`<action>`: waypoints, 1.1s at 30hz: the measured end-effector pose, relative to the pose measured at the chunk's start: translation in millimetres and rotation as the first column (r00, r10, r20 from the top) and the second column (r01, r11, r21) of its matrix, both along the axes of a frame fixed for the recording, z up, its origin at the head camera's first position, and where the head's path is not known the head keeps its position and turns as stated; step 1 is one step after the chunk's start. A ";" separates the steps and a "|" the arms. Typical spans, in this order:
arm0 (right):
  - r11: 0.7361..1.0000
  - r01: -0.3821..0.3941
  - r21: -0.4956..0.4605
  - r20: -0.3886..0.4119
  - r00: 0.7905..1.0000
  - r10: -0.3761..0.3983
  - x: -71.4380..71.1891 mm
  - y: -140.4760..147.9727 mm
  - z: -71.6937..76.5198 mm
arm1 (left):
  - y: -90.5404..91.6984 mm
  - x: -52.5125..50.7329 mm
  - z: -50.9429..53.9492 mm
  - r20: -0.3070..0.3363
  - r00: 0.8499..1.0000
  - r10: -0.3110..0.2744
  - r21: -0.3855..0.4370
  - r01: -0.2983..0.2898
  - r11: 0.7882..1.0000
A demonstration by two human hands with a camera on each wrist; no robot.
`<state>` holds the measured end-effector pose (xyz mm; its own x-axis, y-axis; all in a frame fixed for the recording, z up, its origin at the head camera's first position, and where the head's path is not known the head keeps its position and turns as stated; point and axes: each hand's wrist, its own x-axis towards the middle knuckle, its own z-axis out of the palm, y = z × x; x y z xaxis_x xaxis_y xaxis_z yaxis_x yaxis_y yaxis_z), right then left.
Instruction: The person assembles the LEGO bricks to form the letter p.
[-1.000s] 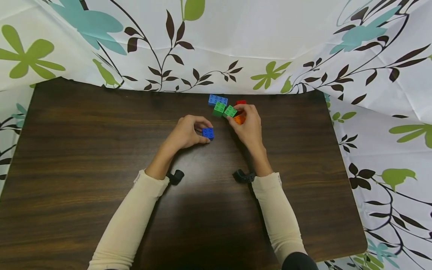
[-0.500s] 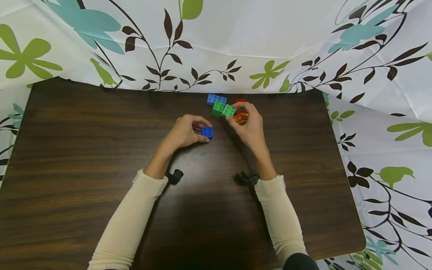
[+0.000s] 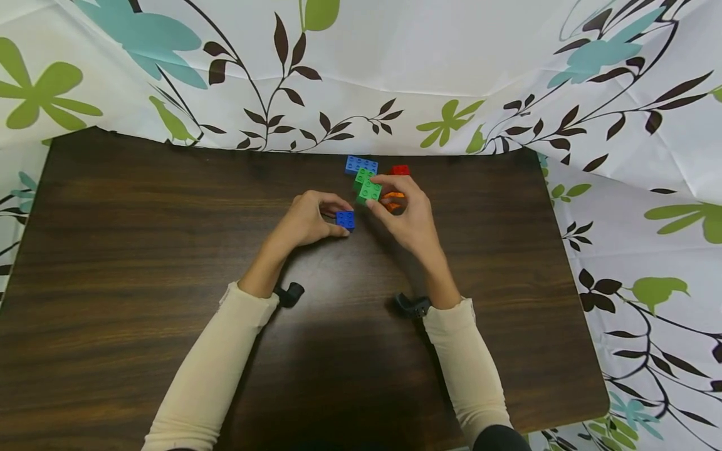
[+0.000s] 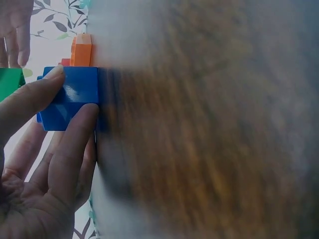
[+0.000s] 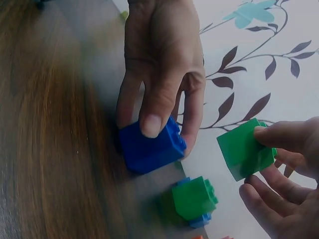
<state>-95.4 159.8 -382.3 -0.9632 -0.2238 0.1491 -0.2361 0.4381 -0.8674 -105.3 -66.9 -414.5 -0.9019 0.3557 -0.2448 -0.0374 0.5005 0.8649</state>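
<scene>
Near the centre of the frame, my left hand (image 3: 309, 220) pinches a dark blue brick (image 3: 345, 220), thumb and fingers parted only by its width; just above and to the right, my right hand (image 3: 414, 216) pinches a bright green brick (image 3: 369, 190) the same way. I judge both light, stiff, hardly fragile, a little slick, so opposite flat sides make the best hold. The table (image 3: 141, 250) is dark wood-grain; a white leaf-printed cloth (image 3: 406, 50) hangs across the top.
</scene>
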 end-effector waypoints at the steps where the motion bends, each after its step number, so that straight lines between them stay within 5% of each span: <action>1: 1.000 -0.014 -0.007 -0.003 1.000 0.014 0.8 -0.6 0.7 | 0.1 0.0 -0.2 0.002 1.000 0.001 0.002 -0.001 1.000; 33: 0.986 -0.165 -0.028 0.093 0.982 0.167 14.8 -15.8 -9.0 | 1.1 -0.8 -0.7 -0.022 0.999 -0.029 -0.050 0.028 0.998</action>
<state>-80.7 144.0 -391.3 -0.9229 -0.3794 0.0655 -0.2206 0.3817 -0.8976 -106.2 -65.8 -415.1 -0.8971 0.3697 -0.2419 -0.0026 0.5430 0.8397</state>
